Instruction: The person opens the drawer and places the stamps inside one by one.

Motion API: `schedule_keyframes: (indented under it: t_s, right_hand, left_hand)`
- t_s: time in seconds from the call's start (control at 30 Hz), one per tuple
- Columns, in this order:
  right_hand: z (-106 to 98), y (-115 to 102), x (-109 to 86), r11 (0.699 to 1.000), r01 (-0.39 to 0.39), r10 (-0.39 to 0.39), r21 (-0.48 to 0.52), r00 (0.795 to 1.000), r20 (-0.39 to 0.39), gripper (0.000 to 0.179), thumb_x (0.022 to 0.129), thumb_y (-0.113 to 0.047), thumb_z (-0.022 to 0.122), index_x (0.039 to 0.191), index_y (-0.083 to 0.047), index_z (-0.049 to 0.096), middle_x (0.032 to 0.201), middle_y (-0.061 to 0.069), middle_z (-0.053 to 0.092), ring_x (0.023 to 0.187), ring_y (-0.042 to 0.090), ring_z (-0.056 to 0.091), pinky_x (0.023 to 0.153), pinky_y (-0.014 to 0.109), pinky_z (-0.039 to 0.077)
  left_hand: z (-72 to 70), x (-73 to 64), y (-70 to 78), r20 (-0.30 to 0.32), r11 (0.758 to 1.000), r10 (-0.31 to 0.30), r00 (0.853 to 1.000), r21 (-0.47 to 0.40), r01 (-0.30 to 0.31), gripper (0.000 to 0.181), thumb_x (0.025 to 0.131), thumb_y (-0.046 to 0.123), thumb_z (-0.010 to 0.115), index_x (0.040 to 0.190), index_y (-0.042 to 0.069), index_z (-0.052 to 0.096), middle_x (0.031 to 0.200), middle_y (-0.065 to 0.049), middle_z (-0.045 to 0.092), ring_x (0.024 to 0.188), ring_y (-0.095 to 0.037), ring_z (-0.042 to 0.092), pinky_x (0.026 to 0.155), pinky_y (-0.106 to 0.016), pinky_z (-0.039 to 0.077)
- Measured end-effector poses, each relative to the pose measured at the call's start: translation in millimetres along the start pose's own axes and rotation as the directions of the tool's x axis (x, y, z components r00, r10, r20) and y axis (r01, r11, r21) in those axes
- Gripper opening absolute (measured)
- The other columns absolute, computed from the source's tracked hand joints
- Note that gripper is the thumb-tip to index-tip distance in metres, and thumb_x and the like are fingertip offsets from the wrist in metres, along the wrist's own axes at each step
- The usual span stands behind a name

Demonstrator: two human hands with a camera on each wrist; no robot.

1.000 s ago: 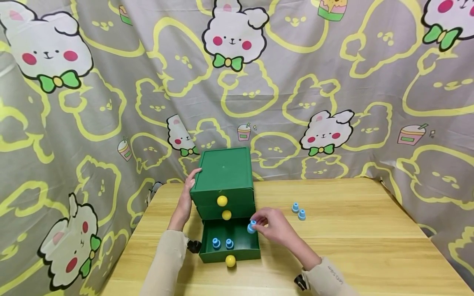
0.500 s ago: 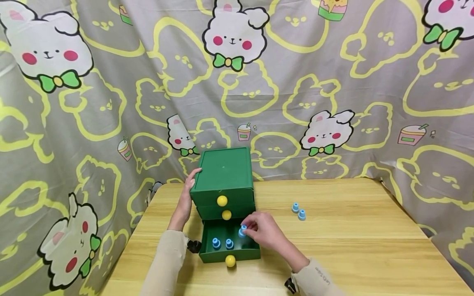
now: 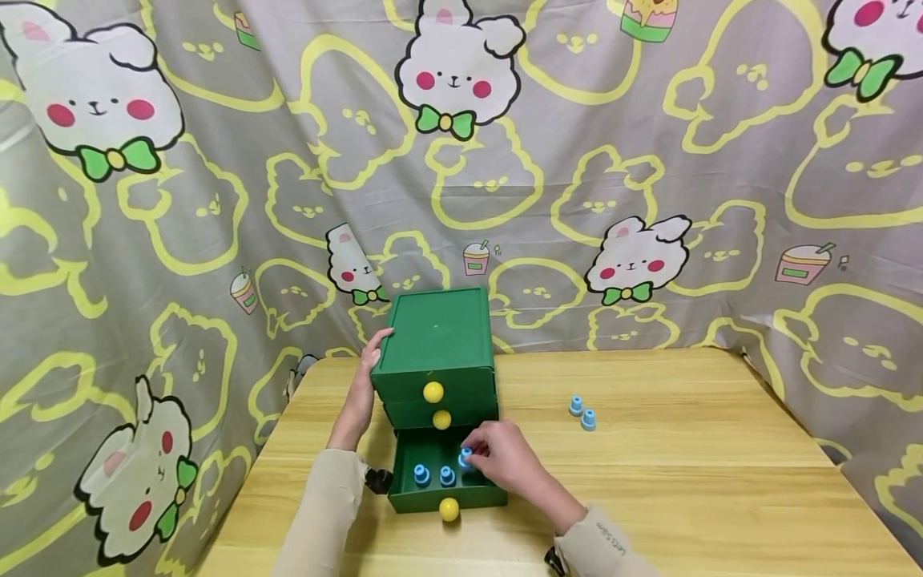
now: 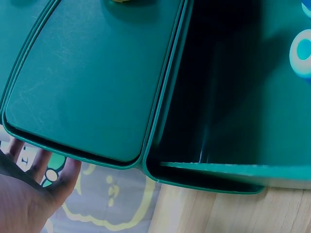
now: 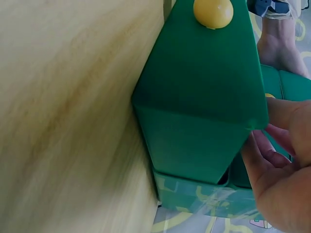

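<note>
A green cabinet with yellow ball knobs stands on the table, its bottom drawer pulled out. My left hand rests along the cabinet's left side; the left wrist view shows its fingers extended beside the wall. Inside the drawer my right hand pinches a small light-blue stepped piece with a hole in its top. Two matching pieces, one at the left and one near the middle, stand upright there. The right wrist view hides the pinched piece behind the drawer wall.
Two more blue pieces, a rear one and a front one, stand on the wooden table right of the cabinet. The two upper drawers are closed. A patterned curtain hangs behind the table.
My right hand has carried the blue piece left and down, from the drawer's right side to beside the middle piece. My left hand has stayed on the cabinet.
</note>
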State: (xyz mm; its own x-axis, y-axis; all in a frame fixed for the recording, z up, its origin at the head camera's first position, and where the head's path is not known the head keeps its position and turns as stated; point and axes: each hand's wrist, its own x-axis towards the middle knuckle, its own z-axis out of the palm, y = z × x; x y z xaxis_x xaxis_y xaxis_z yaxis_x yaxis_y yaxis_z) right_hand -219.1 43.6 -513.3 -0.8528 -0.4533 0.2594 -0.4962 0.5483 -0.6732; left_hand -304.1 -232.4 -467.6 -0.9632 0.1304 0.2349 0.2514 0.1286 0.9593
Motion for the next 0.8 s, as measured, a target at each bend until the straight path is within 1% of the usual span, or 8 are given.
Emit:
schedule_keyframes:
  t_s: [0.4, 0.53, 0.7, 0.8]
  right_hand:
    - [13, 2, 4.3, 0.994, 0.000, 0.000, -0.114, 1.000, 0.000, 0.009, 0.086, -0.009, 0.083, 0.096, -0.009, 0.083, 0.088, -0.002, 0.073, 0.077, 0.003, 0.061, 0.069, 0.018, 0.053]
    - [18, 3, 5.6, 0.990, 0.017, -0.017, -0.143, 1.000, -0.003, 0.008, 0.086, -0.008, 0.083, 0.094, -0.008, 0.083, 0.087, -0.001, 0.073, 0.077, 0.004, 0.060, 0.069, 0.019, 0.053]
    - [20, -1, 6.7, 0.990, 0.022, -0.022, -0.137, 1.000, 0.001, 0.007, 0.085, -0.005, 0.083, 0.092, -0.007, 0.082, 0.086, 0.000, 0.074, 0.076, 0.006, 0.061, 0.069, 0.021, 0.054]
    - [21, -3, 7.7, 0.991, -0.001, 0.004, -0.131, 1.000, 0.018, 0.008, 0.085, -0.005, 0.083, 0.093, -0.007, 0.082, 0.087, 0.000, 0.074, 0.076, 0.005, 0.061, 0.069, 0.021, 0.054]
  left_hand:
    - [-0.5, 0.7, -1.1, -0.005, 1.000, -0.004, 1.000, 0.005, 0.004, 0.053, 0.107, 0.051, 0.027, 0.157, 0.036, 0.038, 0.170, 0.000, 0.014, 0.154, -0.034, 0.016, 0.119, -0.071, 0.013]
    - [-0.1, 1.1, -0.9, -0.006, 1.000, -0.002, 1.000, 0.001, 0.002, 0.054, 0.107, 0.051, 0.027, 0.157, 0.035, 0.039, 0.170, -0.001, 0.014, 0.154, -0.034, 0.016, 0.119, -0.070, 0.013]
    - [0.5, 0.8, -0.3, -0.009, 1.000, -0.004, 1.000, 0.002, 0.004, 0.054, 0.107, 0.051, 0.027, 0.157, 0.035, 0.039, 0.170, 0.000, 0.014, 0.154, -0.034, 0.016, 0.119, -0.071, 0.013]
    - [0.4, 0.4, -0.2, -0.010, 1.000, -0.007, 1.000, 0.006, 0.007, 0.054, 0.107, 0.051, 0.027, 0.157, 0.035, 0.038, 0.170, 0.000, 0.014, 0.154, -0.034, 0.015, 0.119, -0.071, 0.012]
